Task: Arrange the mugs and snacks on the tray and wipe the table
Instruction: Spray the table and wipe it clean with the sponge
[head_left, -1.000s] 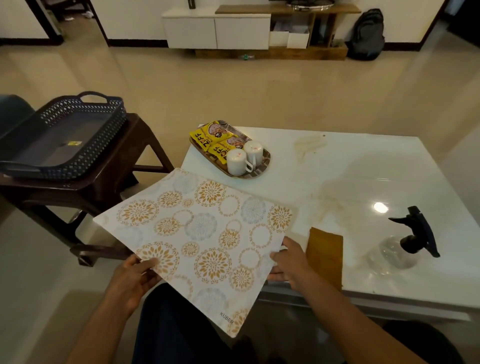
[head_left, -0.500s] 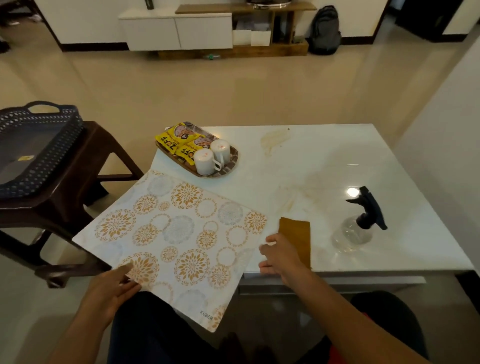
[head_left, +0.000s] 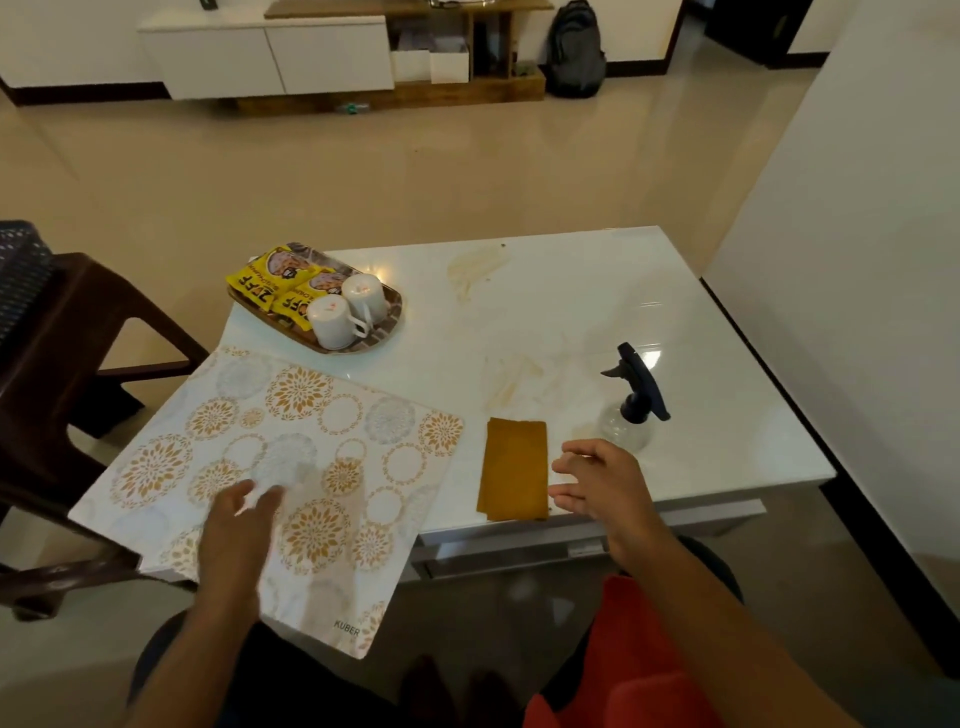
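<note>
Head view: a white glossy table (head_left: 597, 312) carries everything. At its far left corner sits an oval tray (head_left: 392, 317), and on it two white mugs (head_left: 332, 322) stand upside down side by side, touching, with two yellow snack packets (head_left: 270, 275) lying just behind them on the tray's far end. Brownish smears (head_left: 475, 267) mark the table near its far edge, and more show around the middle.

A patterned placemat (head_left: 311, 426), printed with gold and grey circles, covers the near left corner and overhangs both the left edge and the near edge. The left hand (head_left: 236, 525) lies over the overhanging part with fingers stretched out loosely, holding nothing; it is motion-blurred, so whether it presses the mat or floats just above it is hard to say.

A folded mustard-brown cloth (head_left: 514, 470) lies at the near edge, just to the right of the placemat. The right hand (head_left: 602, 480) hovers just beside the cloth's right side, fingers spread and relaxed, gripping nothing. A clear spray bottle (head_left: 631, 410) with a dark blue trigger head stands upright near the right hand, toward the table's right edge.

A dark brown stool (head_left: 78, 322) stands off the table's left side.
</note>
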